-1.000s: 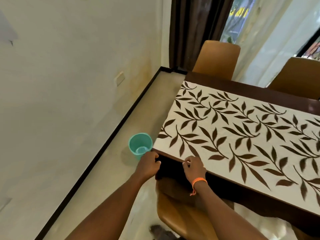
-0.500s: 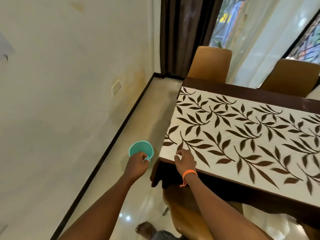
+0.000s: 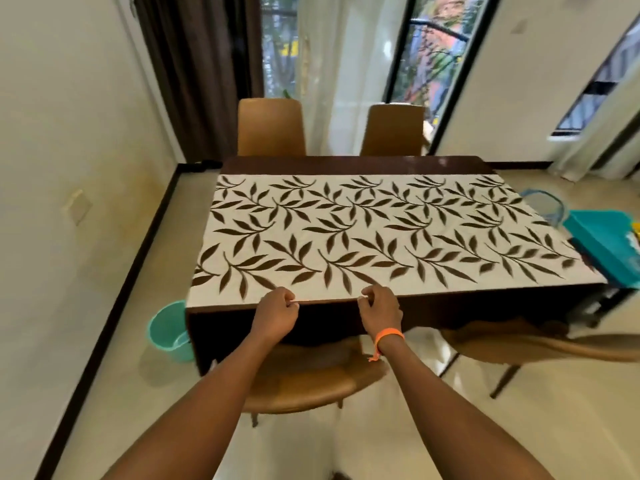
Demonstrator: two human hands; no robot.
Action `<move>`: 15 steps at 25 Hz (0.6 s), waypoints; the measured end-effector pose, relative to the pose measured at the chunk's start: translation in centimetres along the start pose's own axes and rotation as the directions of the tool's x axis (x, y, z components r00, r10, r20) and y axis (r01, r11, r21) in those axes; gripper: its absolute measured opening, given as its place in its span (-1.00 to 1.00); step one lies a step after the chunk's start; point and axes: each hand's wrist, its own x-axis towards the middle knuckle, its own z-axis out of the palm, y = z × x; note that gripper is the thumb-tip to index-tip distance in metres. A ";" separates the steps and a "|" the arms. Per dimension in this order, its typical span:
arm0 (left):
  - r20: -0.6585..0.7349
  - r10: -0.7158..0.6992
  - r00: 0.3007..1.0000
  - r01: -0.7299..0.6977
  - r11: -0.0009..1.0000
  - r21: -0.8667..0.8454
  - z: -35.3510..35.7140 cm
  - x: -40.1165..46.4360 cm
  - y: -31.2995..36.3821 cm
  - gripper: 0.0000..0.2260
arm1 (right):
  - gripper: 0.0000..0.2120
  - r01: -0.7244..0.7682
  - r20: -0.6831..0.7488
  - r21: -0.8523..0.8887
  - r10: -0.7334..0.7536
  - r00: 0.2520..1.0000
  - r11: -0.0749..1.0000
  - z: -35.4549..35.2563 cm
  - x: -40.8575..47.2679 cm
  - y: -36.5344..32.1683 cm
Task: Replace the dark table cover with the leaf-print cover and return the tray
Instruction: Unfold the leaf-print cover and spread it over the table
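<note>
Two bare forearms reach forward from the bottom of the view over a tan moulded chair seat [image 3: 304,382] that is tucked in at the table's near side. The left hand [image 3: 275,315] has its fingers curled in and pinches the near hem of the white cover printed with dark brown leaf sprigs [image 3: 363,233]; the right hand [image 3: 381,311], with an orange band [image 3: 389,333] round its wrist, pinches the same hem just beside it, and the strip of edge between the two hands runs straight. This leaf-print cover lies flat across the top of the dark brown table [image 3: 346,165], its near edge along the table's near edge, with a bare band of dark tabletop showing beyond its far edge. Below the hem a dark fabric or panel [image 3: 329,323] hangs down the table's near side; which it is cannot be told. On the floor at the table's near left corner stands a teal plastic bucket [image 3: 169,330]. At the right end, a teal rectangular tray or bin [image 3: 602,240] sits just beside the table, its contents too blurred to name, and a pale blue round basket [image 3: 543,206] stands behind it. Two more tan chair backs [image 3: 270,128] rise at the far side, in front of brown curtains [image 3: 194,71] and tall windows.
</note>
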 end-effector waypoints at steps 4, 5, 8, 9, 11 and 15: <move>0.104 0.140 0.985 -0.142 0.990 0.015 10.2 -0.5 10.3 -0.75 | -0.89 -0.116 -0.167 0.035 0.121 0.979 0.993 -11.1 1.9 9.8; 0.115 0.159 0.981 -0.163 0.986 0.028 11.8 -0.7 11.6 -0.76 | -0.89 -0.131 -0.188 0.042 0.137 0.972 0.990 -12.5 2.2 11.5; 0.174 0.229 0.958 -0.236 0.971 0.025 20.7 -1.3 20.1 -0.79 | -0.88 -0.191 -0.263 0.055 0.198 0.944 0.980 -20.2 4.8 19.2; 0.192 0.248 0.949 -0.252 0.968 -0.006 25.3 -1.8 24.5 -0.79 | -0.88 -0.211 -0.275 0.057 0.218 0.936 0.976 -24.2 6.2 22.9; 0.229 0.273 0.935 -0.264 0.962 -0.068 30.3 -2.6 29.7 -0.77 | -0.90 -0.216 -0.287 0.047 0.221 0.932 0.975 -28.8 8.0 27.1; 0.331 0.319 0.888 -0.301 0.948 -0.106 40.1 -4.4 38.6 -0.78 | -0.90 -0.240 -0.336 0.037 0.238 0.911 0.970 -37.4 10.7 34.7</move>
